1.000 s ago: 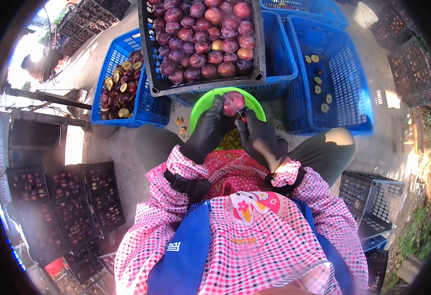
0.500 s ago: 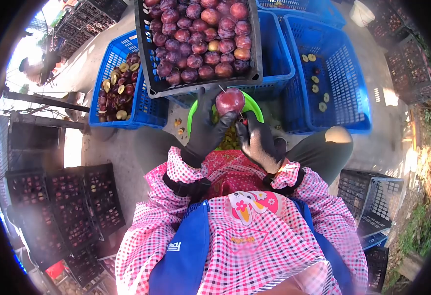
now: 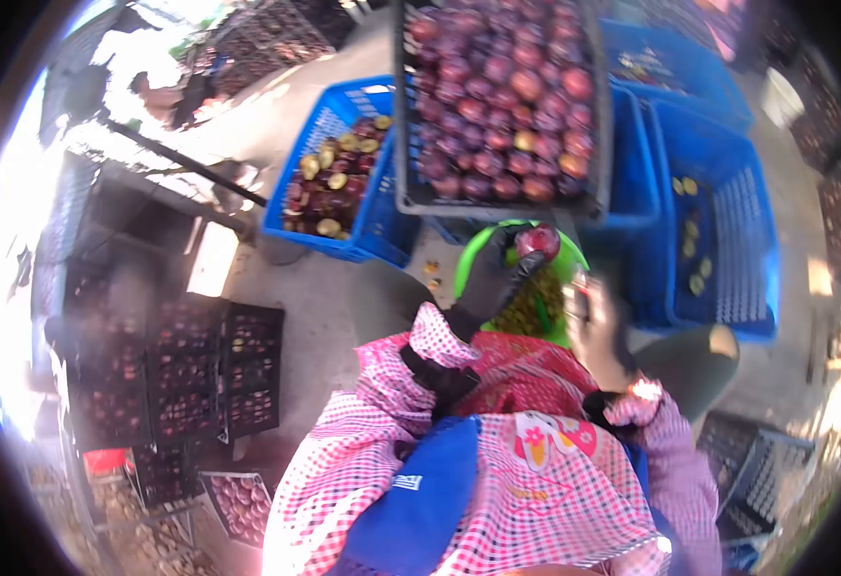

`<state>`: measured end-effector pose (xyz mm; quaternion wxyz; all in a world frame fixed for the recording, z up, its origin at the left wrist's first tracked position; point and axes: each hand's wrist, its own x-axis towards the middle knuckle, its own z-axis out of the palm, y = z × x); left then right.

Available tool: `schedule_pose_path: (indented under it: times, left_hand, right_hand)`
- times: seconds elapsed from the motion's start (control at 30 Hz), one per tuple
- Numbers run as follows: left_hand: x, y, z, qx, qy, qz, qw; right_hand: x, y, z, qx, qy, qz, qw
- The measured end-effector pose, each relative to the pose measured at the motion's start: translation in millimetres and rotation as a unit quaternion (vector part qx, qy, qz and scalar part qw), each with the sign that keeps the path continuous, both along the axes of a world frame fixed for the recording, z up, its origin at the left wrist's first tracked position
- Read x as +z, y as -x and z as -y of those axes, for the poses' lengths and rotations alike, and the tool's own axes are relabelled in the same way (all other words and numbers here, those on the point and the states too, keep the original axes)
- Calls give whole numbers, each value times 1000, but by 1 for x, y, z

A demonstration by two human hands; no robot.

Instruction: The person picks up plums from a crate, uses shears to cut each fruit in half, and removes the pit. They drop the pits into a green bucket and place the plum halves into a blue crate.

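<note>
1. Gripping a dark red plum (image 3: 538, 243) in the gloved left hand (image 3: 493, 280), over the far edge of the green bowl (image 3: 575, 257).
2. Holding a small blurred tool (image 3: 581, 282) in the curled right hand (image 3: 595, 326), at the bowl's right edge, apart from the plum.

Worn are a checked pink smock (image 3: 526, 509) with cartoon patch (image 3: 556, 438), a white-marked blue panel (image 3: 418, 504), dark gloves (image 3: 485, 285) and dark trousers (image 3: 389, 305).

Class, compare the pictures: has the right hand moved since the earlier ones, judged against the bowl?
Yes. The right hand has moved rightward against the bowl, away from the plum.
</note>
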<state>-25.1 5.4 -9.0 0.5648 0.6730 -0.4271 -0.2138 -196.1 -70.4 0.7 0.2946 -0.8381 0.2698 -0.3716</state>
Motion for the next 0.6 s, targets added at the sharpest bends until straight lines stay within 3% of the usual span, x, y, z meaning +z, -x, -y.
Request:
schedule_pose_path:
  times: [0.03,0.1,0.17,0.2,0.23,0.3,0.33,0.43,0.5,0.53,0.57,0.6]
  left_hand:
    - [0,-2,-1,-56,49,-173,982]
    - [-19,4,-2,-109,7,-378,919]
    - [-5,23,-2,-188,10,-315,930]
    - [6,36,-1,-156,2,-399,903]
    - [8,43,1,-154,4,-395,906]
    - [6,52,7,-33,39,-169,984]
    - [3,54,10,-9,63,-51,997]
    - [-5,54,14,-17,45,-13,999]
    - [-24,47,18,-49,3,-72,996]
    - [1,50,28,-100,155,-367,912]
    - [-71,2,28,-377,-40,-624,683]
    - [-74,15,17,-384,-42,-652,652]
  right_hand:
    - [-2,4,1,-8,-114,90,989]
    - [29,-2,20,24,-144,94,985]
    - [16,-10,24,101,-229,58,966]
    - [11,-13,26,54,-137,64,987]
    - [14,-15,24,58,-135,68,987]
    - [20,-17,18,2,-244,30,969]
    - [21,-20,14,-11,-192,65,979]
    - [28,-22,12,-17,-125,97,987]
    - [11,-20,22,9,-36,89,995]
    - [27,-20,25,29,115,62,991]
    - [25,-16,31,103,142,71,982]
    - [38,-16,31,195,163,79,964]
